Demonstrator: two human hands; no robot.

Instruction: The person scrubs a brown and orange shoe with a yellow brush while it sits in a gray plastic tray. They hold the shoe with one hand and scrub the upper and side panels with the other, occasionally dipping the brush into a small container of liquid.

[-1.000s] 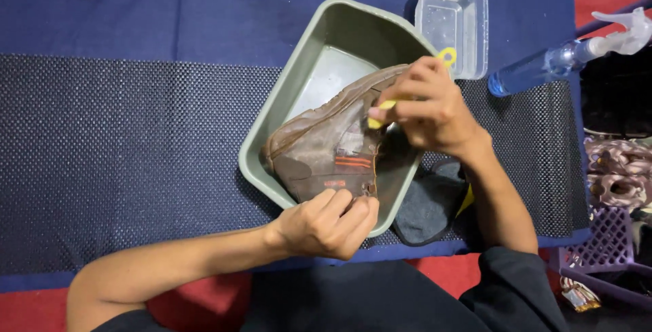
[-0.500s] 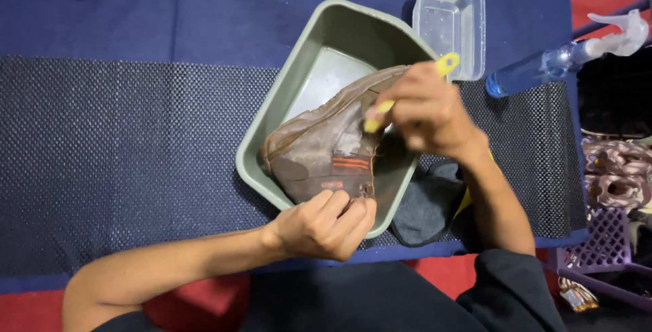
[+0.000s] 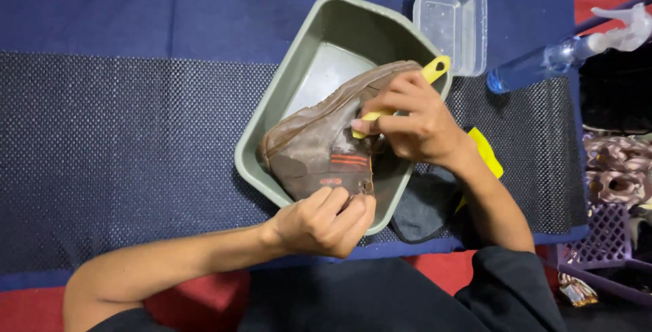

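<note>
My left hand was clamped around the heel end of a brown leather boot, fingers curled tight at its near edge, holding it on its side inside a grey-green plastic tub. My right hand was closed on a yellow-handled brush, the handle poking out past my knuckles (the bristle end was hidden under my fingers) and pressed to the boot's upper. The tub sat on a dark textured mat. Just beyond it stood a clear plastic container, with a blue spray bottle lying to the right. A dark cloth and a yellow one lay under my right wrist.
</note>
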